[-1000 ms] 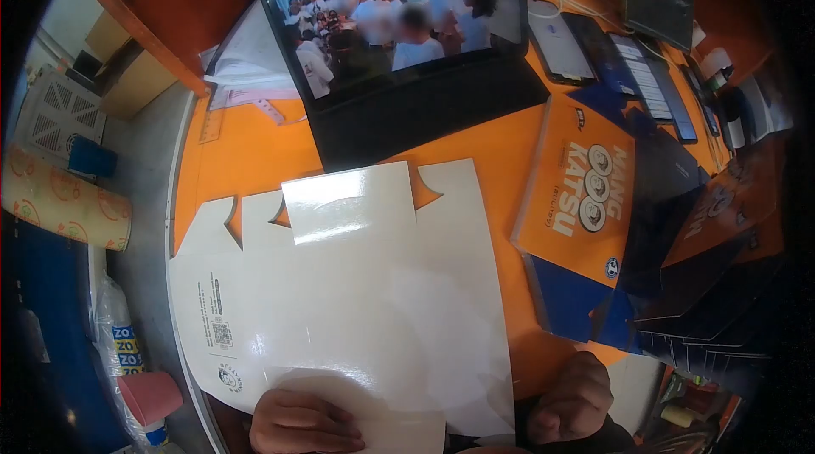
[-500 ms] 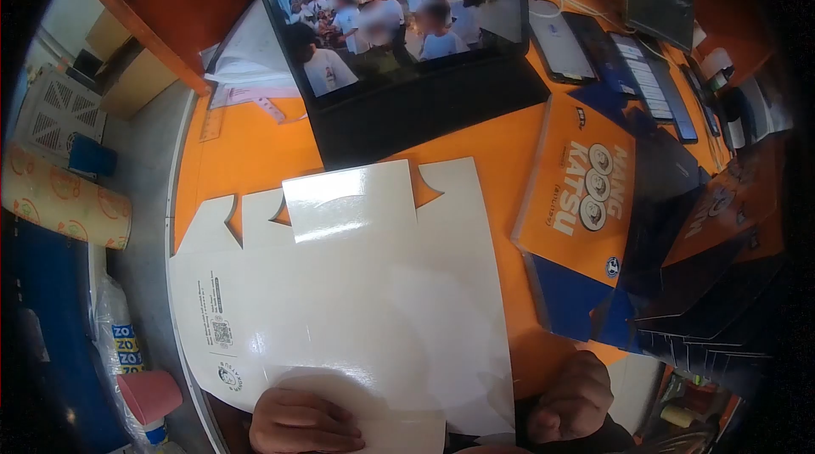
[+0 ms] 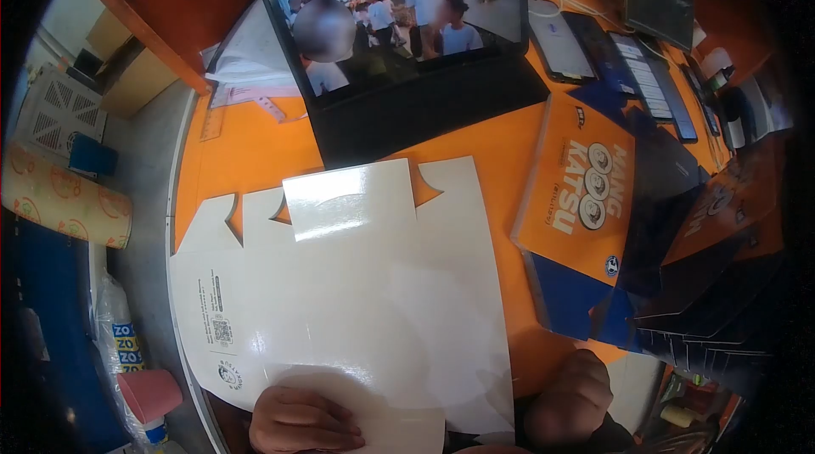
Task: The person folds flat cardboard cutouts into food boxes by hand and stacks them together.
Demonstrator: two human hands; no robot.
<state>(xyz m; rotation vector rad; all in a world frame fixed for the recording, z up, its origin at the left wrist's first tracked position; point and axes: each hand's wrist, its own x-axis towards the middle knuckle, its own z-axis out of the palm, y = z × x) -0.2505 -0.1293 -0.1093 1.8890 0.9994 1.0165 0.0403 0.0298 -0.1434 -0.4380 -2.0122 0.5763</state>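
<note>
A flat, glossy white cardboard box blank with cut-out notches along its far edge lies in front of me. Small print, a QR code and a round logo show near its left side. My left hand rests on its near edge, fingers curled in and closed, and I see nothing in them. To the right of the blank, my right hand is closed in a fist, slightly blurred, apart from the cardboard. A folded orange and blue printed carton marked "MANG KATSU" sits further right.
At the back, a tablet in a black case plays a video. Several phones, among them a white-screened one, lie at the back right with cables. More dark cartons are stacked right. A patterned roll and pink cup stand left.
The picture on the tablet has changed. My right fist has turned slightly and looks blurrier. The left hand and the cardboard have barely moved.
</note>
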